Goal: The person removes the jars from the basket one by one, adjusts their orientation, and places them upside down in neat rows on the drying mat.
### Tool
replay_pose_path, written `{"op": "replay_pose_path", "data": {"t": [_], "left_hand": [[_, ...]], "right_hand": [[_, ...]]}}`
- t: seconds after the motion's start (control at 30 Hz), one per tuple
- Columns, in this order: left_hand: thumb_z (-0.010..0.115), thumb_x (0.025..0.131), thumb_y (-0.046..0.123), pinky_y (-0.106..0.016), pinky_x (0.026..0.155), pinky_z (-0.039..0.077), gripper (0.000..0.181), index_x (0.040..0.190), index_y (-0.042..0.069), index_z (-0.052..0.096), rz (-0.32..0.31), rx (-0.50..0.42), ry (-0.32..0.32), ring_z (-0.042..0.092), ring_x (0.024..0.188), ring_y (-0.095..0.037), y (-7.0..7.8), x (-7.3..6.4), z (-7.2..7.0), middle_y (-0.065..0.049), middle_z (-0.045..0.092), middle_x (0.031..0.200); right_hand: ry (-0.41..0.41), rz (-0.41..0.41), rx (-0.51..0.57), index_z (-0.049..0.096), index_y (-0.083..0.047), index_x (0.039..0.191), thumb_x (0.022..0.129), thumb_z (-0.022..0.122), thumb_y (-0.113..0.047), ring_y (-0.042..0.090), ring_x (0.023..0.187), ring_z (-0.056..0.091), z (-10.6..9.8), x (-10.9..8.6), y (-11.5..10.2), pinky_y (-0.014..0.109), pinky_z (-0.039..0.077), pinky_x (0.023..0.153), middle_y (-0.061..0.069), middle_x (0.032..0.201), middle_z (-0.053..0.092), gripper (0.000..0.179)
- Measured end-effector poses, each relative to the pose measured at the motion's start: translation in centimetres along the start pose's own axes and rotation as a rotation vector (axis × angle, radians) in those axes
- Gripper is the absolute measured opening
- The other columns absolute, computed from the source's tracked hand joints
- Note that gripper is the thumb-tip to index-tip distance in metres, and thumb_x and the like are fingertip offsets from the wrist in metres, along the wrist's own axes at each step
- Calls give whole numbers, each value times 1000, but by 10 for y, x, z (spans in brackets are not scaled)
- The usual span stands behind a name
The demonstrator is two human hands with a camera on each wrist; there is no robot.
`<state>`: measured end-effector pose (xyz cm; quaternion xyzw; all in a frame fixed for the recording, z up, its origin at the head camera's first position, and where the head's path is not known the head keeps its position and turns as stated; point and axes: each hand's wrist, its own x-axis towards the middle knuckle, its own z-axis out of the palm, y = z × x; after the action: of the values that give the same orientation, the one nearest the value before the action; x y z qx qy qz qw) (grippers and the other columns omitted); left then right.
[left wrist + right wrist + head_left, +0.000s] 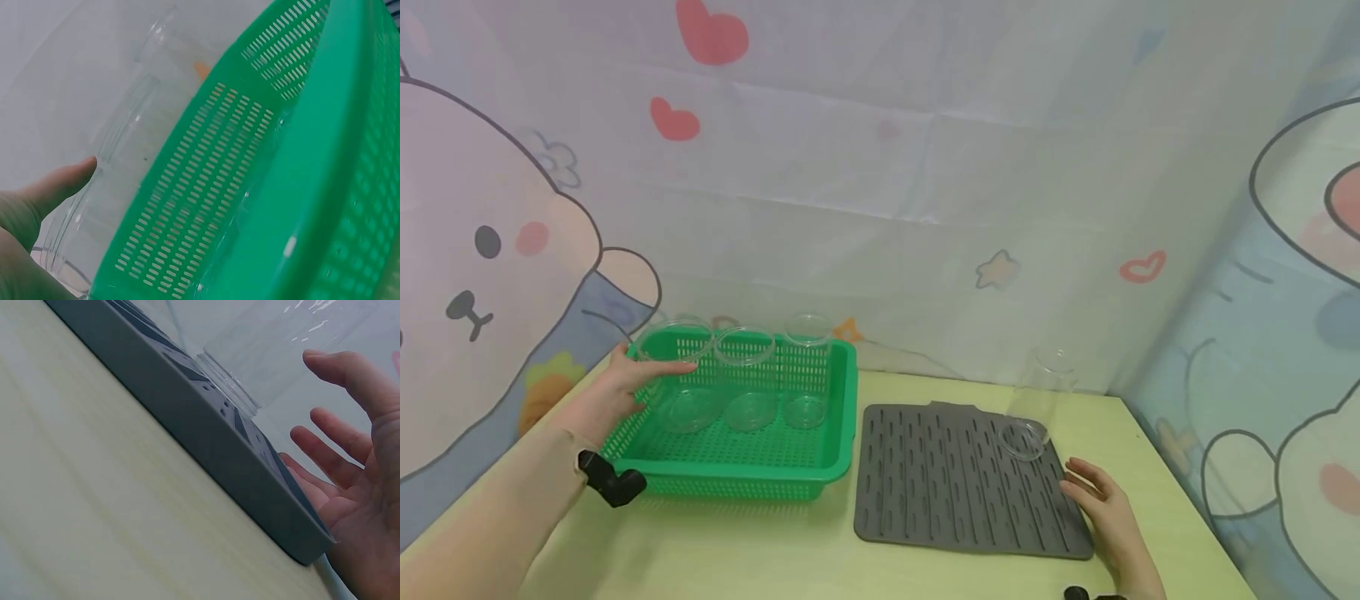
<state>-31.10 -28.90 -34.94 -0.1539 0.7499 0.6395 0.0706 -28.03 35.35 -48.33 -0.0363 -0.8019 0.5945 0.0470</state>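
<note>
Three clear cylindrical containers stand upright in a green plastic basket (722,473): a wide one (688,412) on the left, a medium one (750,410) and a narrow one (807,408). My left hand (613,392) is at the wide container's left side, one finger stretched straight across its front near the rim. In the left wrist view the thumb (62,184) is extended beside the clear walls; contact cannot be made out. A clear tall cylinder (1037,404) stands on a grey ridged mat (955,492). My right hand (1108,508) is by the mat's right edge, fingers spread and loosely bent, apart from the cylinder.
Basket and mat lie side by side on a pale yellow table (760,550). A printed cloth backdrop (880,167) hangs behind the table and along its sides. Each wrist wears a black camera mount (612,481).
</note>
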Motion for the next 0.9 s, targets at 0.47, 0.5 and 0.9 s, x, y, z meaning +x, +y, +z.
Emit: {"op": "replay_pose_path", "data": {"t": [0.47, 0.5, 0.9], "left_hand": [[64, 93, 17, -63, 119, 12, 117, 142, 11, -42, -70, 60, -11, -16, 145, -50, 2, 12, 2, -24, -39, 151], [64, 93, 18, -63, 119, 12, 117, 142, 11, -42, -68, 63, -7, -16, 145, -49, 1, 13, 2, -24, -38, 152], [62, 95, 22, -66, 117, 12, 112, 145, 12, -38, -18, 78, 5, -14, 145, -49, -6, 21, 3, -24, -35, 153]], "right_hand": [[-3, -16, 0, 32, 5, 147, 98, 61, -20, -19, 101, 50, 0, 0, -1, 3, 43, 85, -27, 114, 47, 62], [-4, -16, 0, 32, 5, 147, 98, 61, -20, -19, 101, 50, 0, -1, -1, 3, 42, 85, -28, 114, 46, 62], [0, -16, 14, 34, 5, 146, 97, 61, -18, -19, 102, 51, 0, -2, -1, 2, 42, 86, -16, 123, 48, 60]]}}
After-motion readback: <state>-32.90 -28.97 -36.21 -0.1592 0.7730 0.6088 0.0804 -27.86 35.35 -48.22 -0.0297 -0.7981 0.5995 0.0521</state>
